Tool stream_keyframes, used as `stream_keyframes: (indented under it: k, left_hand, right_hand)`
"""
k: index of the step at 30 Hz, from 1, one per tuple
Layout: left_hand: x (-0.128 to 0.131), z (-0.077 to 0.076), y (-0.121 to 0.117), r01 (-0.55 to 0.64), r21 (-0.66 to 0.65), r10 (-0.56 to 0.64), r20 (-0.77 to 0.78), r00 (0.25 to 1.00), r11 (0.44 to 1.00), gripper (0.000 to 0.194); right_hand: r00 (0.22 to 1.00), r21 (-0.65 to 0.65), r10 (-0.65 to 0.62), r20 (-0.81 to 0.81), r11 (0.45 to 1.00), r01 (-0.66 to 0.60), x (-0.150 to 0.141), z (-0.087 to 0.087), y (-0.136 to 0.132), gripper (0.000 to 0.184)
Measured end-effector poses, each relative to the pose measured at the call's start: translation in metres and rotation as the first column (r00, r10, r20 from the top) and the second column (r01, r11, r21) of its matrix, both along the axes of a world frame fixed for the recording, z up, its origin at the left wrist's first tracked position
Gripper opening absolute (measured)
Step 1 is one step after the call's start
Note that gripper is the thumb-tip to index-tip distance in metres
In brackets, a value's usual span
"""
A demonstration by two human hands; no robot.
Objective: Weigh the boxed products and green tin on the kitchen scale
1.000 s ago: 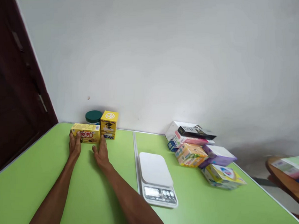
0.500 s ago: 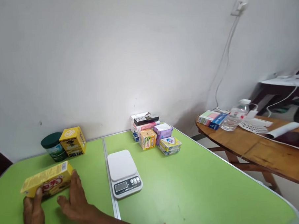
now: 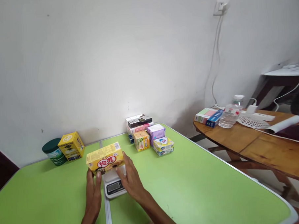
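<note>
Between both hands I hold a yellow snack box [image 3: 105, 158] with red lettering on its front. My left hand [image 3: 93, 190] grips its left end, and my right hand [image 3: 130, 175] grips its right end. The box is over the white digital kitchen scale [image 3: 115, 187] and hides most of its weighing plate; whether it touches the plate I cannot tell. The scale's dark display panel shows below the box, partly behind my right fingers.
On the green folding table [image 3: 204, 185], a dark green tub [image 3: 54, 152] and a yellow cube box [image 3: 71, 146] stand at the back left. Several small packs, including a purple pack [image 3: 156, 132], sit behind the scale. A wooden table [image 3: 230, 138] at right bears a water bottle [image 3: 231, 113].
Both hands have carried the yellow snack box rightwards, from the table's left side to over the scale. My right hand has closed on the box's end. The camera view has shifted slightly.
</note>
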State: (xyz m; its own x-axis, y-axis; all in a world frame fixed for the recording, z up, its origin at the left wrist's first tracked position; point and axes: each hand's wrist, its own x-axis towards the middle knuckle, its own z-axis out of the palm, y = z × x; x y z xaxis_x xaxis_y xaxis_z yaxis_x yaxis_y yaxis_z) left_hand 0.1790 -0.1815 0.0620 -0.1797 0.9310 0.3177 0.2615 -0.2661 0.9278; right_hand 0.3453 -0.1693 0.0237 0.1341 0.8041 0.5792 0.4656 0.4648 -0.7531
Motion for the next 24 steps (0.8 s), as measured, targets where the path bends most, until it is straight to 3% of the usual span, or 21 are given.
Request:
stream_keyframes:
  k: [5, 10, 17, 24]
  left_hand:
    - [0.014, -0.018, 0.007, 0.059, -0.050, -0.062, -0.062, 0.996, 0.997, 0.065]
    - [0.000, -0.032, 0.014, 0.056, -0.011, -0.057, -0.104, 0.993, 0.998, 0.069]
    - [-0.041, -0.066, 0.041, -0.046, -0.091, 0.067, 0.244, 0.967, 0.995, 0.091]
    - [-0.045, -0.064, 0.039, -0.037, -0.106, 0.059, 0.213, 0.975, 0.994, 0.083]
  right_hand:
    - [0.999, -0.041, -0.025, -0.029, 0.999, 0.024, 0.023, -0.018, 0.007, 0.063]
    - [0.985, -0.115, -0.011, -0.170, 0.993, -0.008, 0.032, -0.027, 0.010, 0.056]
    - [0.928, -0.276, -0.086, -0.363, 0.961, -0.019, 0.059, -0.030, 0.016, 0.051]
    - [0.903, -0.300, -0.153, -0.402, 0.954, 0.028, 0.055, -0.029, 0.016, 0.053]
